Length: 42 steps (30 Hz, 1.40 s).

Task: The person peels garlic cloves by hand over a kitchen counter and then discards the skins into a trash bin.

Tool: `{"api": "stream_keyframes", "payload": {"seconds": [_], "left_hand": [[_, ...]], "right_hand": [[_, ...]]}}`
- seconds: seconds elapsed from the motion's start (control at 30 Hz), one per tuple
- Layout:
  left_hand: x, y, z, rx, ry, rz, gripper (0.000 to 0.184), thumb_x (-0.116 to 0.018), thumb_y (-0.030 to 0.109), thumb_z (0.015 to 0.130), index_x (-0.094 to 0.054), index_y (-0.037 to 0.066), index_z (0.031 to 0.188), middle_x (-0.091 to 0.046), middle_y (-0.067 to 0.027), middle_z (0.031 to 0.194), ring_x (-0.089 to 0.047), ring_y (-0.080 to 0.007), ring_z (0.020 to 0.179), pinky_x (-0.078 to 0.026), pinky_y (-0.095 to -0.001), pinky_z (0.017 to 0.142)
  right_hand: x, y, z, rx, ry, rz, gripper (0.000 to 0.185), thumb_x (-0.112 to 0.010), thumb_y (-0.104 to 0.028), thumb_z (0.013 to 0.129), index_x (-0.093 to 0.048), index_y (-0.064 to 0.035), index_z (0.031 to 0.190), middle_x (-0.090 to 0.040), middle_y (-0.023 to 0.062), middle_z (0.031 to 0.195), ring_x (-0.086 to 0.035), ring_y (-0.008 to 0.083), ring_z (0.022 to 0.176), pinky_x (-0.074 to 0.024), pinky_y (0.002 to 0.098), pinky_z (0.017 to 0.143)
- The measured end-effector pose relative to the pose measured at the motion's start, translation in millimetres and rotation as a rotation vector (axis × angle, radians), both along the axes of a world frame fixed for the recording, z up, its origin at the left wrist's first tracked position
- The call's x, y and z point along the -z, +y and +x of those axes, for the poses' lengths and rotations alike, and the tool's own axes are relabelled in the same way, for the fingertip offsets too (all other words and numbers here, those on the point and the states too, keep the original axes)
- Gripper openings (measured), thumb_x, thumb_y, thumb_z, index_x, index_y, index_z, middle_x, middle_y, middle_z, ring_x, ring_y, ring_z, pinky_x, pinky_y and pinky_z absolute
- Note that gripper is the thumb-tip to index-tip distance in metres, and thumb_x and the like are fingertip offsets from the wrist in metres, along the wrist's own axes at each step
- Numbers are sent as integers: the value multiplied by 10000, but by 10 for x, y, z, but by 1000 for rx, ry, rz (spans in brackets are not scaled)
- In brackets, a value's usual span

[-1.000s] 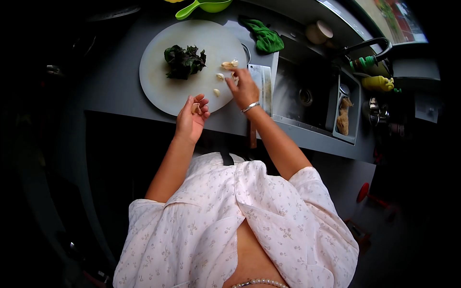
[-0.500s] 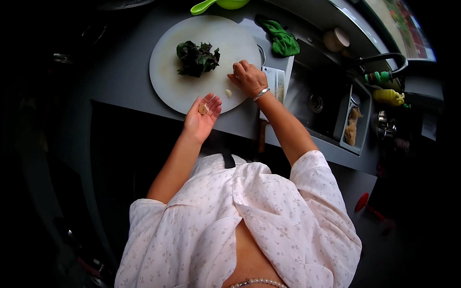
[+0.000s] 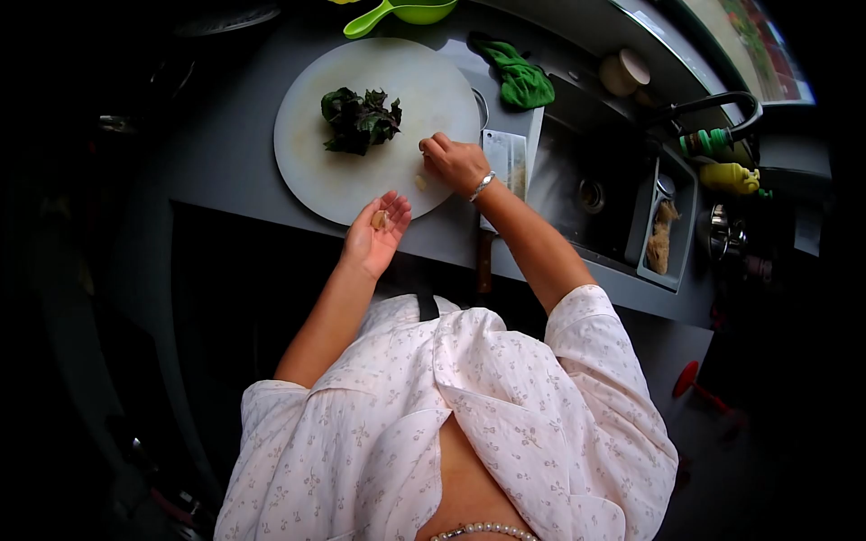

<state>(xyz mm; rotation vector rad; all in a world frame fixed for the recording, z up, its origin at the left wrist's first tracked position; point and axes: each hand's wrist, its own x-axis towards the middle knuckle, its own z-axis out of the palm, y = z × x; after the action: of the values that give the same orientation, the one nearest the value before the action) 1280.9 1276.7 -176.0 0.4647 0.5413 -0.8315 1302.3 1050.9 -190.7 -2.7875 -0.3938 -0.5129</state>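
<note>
My left hand (image 3: 374, 233) is palm up at the near edge of the round white cutting board (image 3: 302, 171), with an unpeeled garlic clove (image 3: 380, 219) cupped in it. Over the board's right side, my right hand (image 3: 456, 164) has its fingertips pinched together; whatever is between them is too small to make out. Just below those fingers lies a pale peeled garlic clove (image 3: 420, 183). Dark leafy greens (image 3: 361, 120) rest in a bunch on the board's left half. A cleaver (image 3: 505, 167) lies right of the board, its wooden handle over the counter edge.
A green cloth (image 3: 523, 79) lies beside the sink (image 3: 577, 162). Behind the board stands a green plastic ladle or scoop (image 3: 419, 11). A grey caddy (image 3: 672, 234) with a scrubber, a yellow bottle (image 3: 729, 178) and the tap (image 3: 722, 104) are on the right.
My right hand has shifted left above the board, nearer the peeled clove, and its fingers have drawn into a tighter pinch. My left hand still cups the unpeeled clove.
</note>
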Motion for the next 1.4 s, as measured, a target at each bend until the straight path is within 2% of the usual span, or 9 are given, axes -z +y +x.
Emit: {"api": "stream_keyframes", "payload": {"seconds": [0.17,0.53,0.63,0.73,0.9,1.0,1.1,1.27,1.4], "left_hand": [[-91,-105,-41,7,3,58,261,-454,153,948,-533,-43,1101,-589,-164,1060,-577,-275,1038,-483,-378,935],[-108,-315,-148,56,12,7,271,-422,130,959,-509,-49,1143,-563,-174,1135,-559,-287,1085,-469,-384,964],[-137,-363,-169,72,12,24,281,-418,134,961,-503,-51,1155,-561,-176,1138,-556,-289,1091,-467,-384,966],[-145,-428,-231,96,3,15,293,-430,159,960,-495,-41,1164,-560,-168,1129,-549,-282,1095,-458,-386,970],[-305,-598,-254,129,-20,-110,309,-425,244,971,-505,25,1173,-567,-115,1129,-545,-239,1094,-439,-381,969],[-316,-677,-291,112,127,-232,271,-443,277,969,-552,88,1131,-600,-62,1085,-576,-206,1030,-465,-363,932],[-418,-778,-351,175,129,-205,255,-474,316,955,-580,113,1068,-619,-43,1039,-583,-194,1002,-471,-356,907],[-353,-1033,-492,223,84,-335,250,-528,292,936,-606,70,1020,-623,-59,1039,-587,-200,1002,-469,-371,917],[-754,-1215,-744,290,37,-184,228,-554,280,924,-604,68,993,-617,-62,992,-584,-193,951,-483,-353,853]], "right_hand": [[66,-24,23,152,-26,255,120,-588,-167,785,-524,-160,886,-549,21,810,-594,218,553,-468,344,446],[46,3,-33,125,41,137,138,-626,-151,777,-531,-130,874,-551,64,824,-587,262,559,-478,355,466],[53,-62,38,195,-60,523,131,-631,-111,767,-565,-89,878,-593,60,781,-584,198,536,-472,313,483],[-90,-124,5,533,373,1321,155,-603,-125,778,-599,-16,888,-590,22,643,-547,79,589,-458,225,547],[-676,292,-665,297,402,1040,150,-625,-146,795,-604,-55,912,-622,63,765,-598,154,574,-481,278,534],[-1042,485,-969,288,385,296,268,-641,-280,793,-597,-109,994,-600,61,1027,-629,278,737,-510,363,598],[-1212,529,-1149,369,277,417,244,-637,-249,802,-603,-132,1013,-587,54,1091,-626,286,814,-513,369,641],[-1270,298,-1510,406,136,818,283,-518,-14,828,-559,-5,1108,-580,143,1073,-618,279,892,-492,297,818],[-1332,142,-1837,491,92,996,256,-553,-30,853,-587,-9,1106,-626,104,992,-628,190,829,-509,271,727]]}}
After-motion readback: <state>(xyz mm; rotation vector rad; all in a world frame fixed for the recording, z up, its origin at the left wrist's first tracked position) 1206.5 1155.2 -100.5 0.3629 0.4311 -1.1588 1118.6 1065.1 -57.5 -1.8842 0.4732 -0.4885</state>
